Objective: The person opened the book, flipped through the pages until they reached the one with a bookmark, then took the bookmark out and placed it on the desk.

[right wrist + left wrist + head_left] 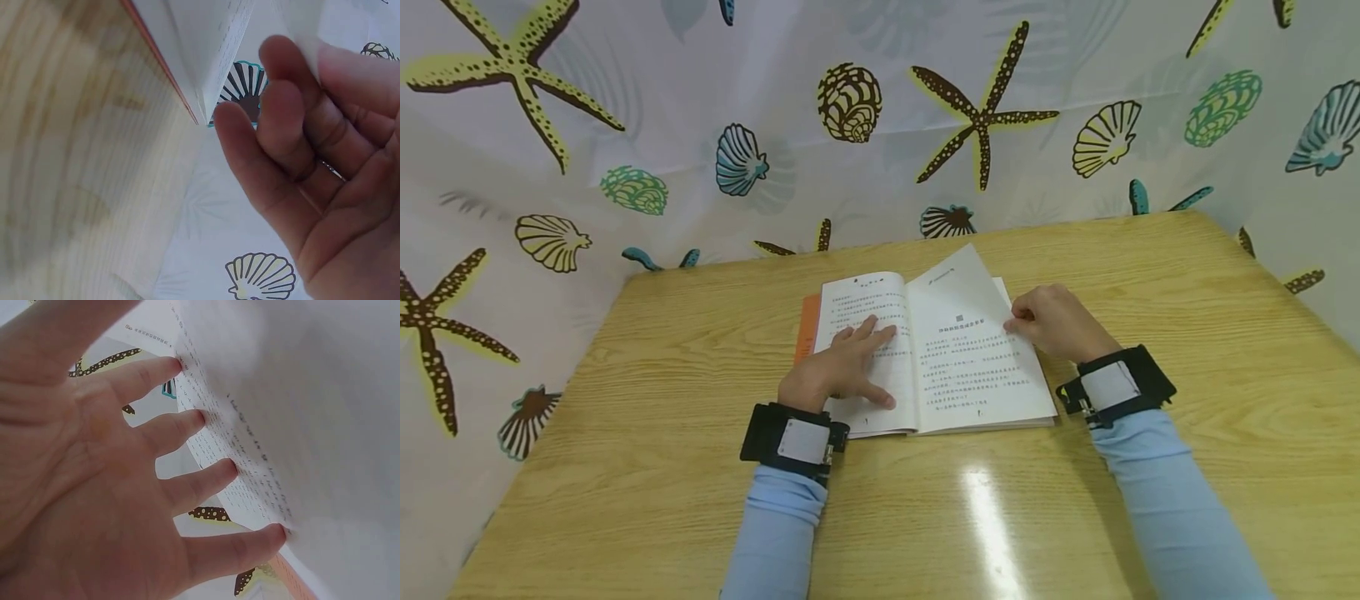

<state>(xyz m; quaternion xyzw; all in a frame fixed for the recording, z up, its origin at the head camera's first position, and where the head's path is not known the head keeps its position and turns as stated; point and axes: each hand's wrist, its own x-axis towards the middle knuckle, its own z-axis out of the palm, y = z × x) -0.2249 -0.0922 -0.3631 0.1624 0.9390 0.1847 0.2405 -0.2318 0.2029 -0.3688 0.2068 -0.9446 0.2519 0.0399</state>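
An open book (880, 300) with printed text lies on the wooden table, an orange cover strip (808, 325) showing along its left side. My left hand (842, 367) rests spread on the left page; the left wrist view shows its fingertips (228, 467) touching the paper. At the right edge of the book my right hand (1056, 321) pinches a page (973, 333) between thumb and index finger. That page's upper part is lifted off the sheets below. In the right wrist view the pinched page (306, 31) stands apart from the rest of the book (187, 56).
The wooden table (685, 500) extends around the book on all sides. A white cloth (662, 100) printed with starfish and shells hangs behind the table and along its sides. Both wrists wear black bands (1116, 387) over blue sleeves.
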